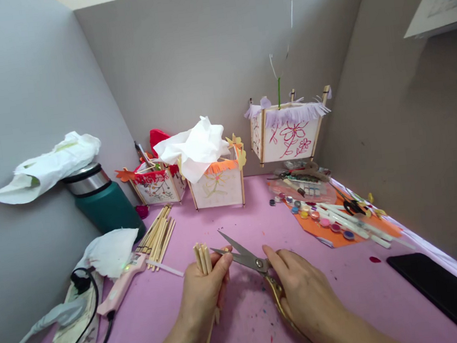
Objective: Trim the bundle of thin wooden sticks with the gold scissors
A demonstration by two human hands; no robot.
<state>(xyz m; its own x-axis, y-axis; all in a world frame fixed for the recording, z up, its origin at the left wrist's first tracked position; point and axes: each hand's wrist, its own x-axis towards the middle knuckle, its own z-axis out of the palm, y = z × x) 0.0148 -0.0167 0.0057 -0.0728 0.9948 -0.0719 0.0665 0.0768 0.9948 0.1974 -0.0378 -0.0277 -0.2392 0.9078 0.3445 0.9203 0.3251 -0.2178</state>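
A small bundle of wooden sticks [202, 257] stands in my left hand [203, 290], whose fingers are wrapped round it; the lower ends poke out below the palm. My right hand [303, 289] grips a pair of scissors [242, 255] by its gold handles. The blades are spread and point left, with their tips beside my left thumb and close to the sticks. What the left fingertips pinch near the blades is too small to make out. More wooden sticks [159, 237] lie in a pile on the pink table [246, 329], beyond my left hand.
A pink glue gun [123, 282], a power strip [71, 332] and a teal bottle [106, 207] are on the left. Paper lanterns [218, 189] stand at the back; another lantern [288, 134] hangs by wire. Paint pots [325, 222], pens [349, 221] and a black phone-like slab [444, 290] lie right.
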